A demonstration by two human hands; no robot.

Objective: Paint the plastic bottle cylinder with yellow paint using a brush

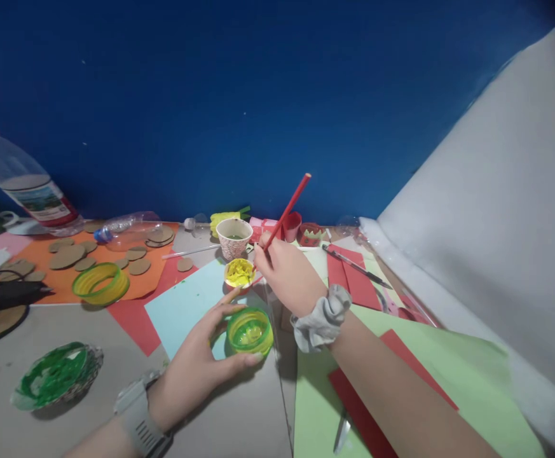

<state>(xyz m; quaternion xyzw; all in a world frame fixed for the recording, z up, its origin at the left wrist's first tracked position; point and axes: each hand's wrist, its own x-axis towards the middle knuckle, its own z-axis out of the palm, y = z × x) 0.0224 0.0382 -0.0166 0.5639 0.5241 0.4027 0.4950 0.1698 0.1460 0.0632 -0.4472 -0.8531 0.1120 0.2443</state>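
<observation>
My left hand [205,346] is wrapped round a green and yellow plastic bottle piece [249,332], shaped like a small cup with its open end up. My right hand [289,270] grips a red-handled paintbrush [287,208], slanting up and to the right. The lower end of the brush dips at a small cup of yellow paint [239,273]; the bristles are hard to make out. Right behind that stands a patterned paper cup [234,238] with liquid inside. A light blue sheet [186,305] lies beneath and beside the left hand.
At left are a green paint dish [58,375], a yellow plastic ring [100,284], cardboard discs [67,256], a glue gun [10,294] and a large bottle [34,191]. Green paper [430,362], red paper [353,280] and a black pen [356,265] lie at right. A blue wall [277,95] rises behind.
</observation>
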